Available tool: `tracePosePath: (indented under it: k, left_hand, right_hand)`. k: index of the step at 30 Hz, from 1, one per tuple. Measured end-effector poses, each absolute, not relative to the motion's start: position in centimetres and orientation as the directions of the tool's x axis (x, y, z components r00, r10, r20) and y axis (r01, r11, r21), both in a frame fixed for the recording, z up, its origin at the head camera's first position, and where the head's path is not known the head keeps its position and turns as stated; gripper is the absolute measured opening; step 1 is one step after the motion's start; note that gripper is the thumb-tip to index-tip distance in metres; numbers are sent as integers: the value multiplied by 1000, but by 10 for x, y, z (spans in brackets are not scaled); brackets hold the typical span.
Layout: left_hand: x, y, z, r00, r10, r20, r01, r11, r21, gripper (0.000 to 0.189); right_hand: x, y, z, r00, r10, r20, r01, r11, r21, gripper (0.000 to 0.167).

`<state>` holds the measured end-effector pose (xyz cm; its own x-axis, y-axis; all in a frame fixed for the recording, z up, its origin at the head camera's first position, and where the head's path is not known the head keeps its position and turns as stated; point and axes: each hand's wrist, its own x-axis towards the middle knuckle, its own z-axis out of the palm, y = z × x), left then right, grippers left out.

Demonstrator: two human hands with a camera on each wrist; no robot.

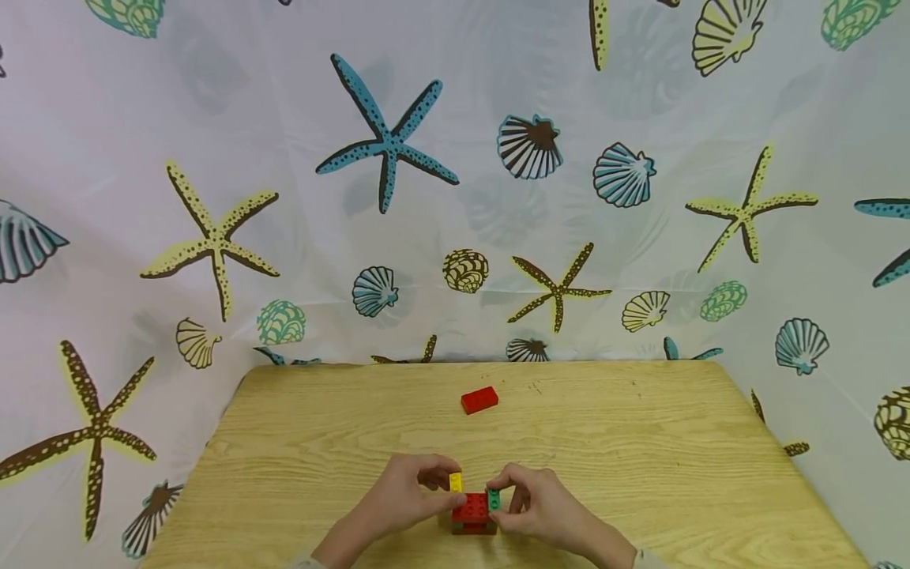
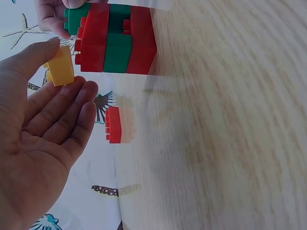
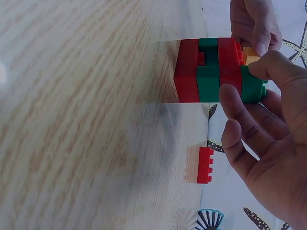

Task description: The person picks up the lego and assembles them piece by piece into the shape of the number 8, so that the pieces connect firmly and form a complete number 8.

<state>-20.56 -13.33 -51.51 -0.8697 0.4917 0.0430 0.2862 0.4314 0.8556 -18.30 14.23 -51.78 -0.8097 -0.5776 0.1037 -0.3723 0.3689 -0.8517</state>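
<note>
A small stack of toy building bricks stands near the table's front edge. It has a red brick (image 2: 143, 40) at the bottom, green bricks (image 2: 118, 52) in the middle with a gap between them, and a red brick (image 1: 472, 506) on top. My left hand (image 1: 405, 494) pinches a yellow brick (image 2: 62, 67) between thumb and fingers, right above the top studs at the left end. At the right end, my right hand (image 1: 536, 510) grips a green brick (image 3: 251, 85), which sits against the top red brick.
Farther back on the wooden table (image 1: 320, 419) lies a loose red brick (image 1: 479, 400). A white cloth (image 1: 462, 221) printed with starfish and shells hangs behind the table and along both sides.
</note>
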Motion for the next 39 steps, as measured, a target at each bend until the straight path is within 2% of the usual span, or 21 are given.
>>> tracePosePath:
  k: [9,24,39]
  left_hand:
    - [-199,-131,-513,-839,543,25,297,420,858,40]
    - [-197,-132,-512,-822,568,30,314,408,857,39]
    - [-190,-128,-518,-849,523,75,329,413,849,31]
  right_hand:
    - [-182,142,-518,-816,-571,90,-359,379,-853,24]
    - [-181,142,-515,-817,-572,79,-355,390,-850,25]
    - [-183,143,-515,-812,-579,71,-353,390,-850,24]
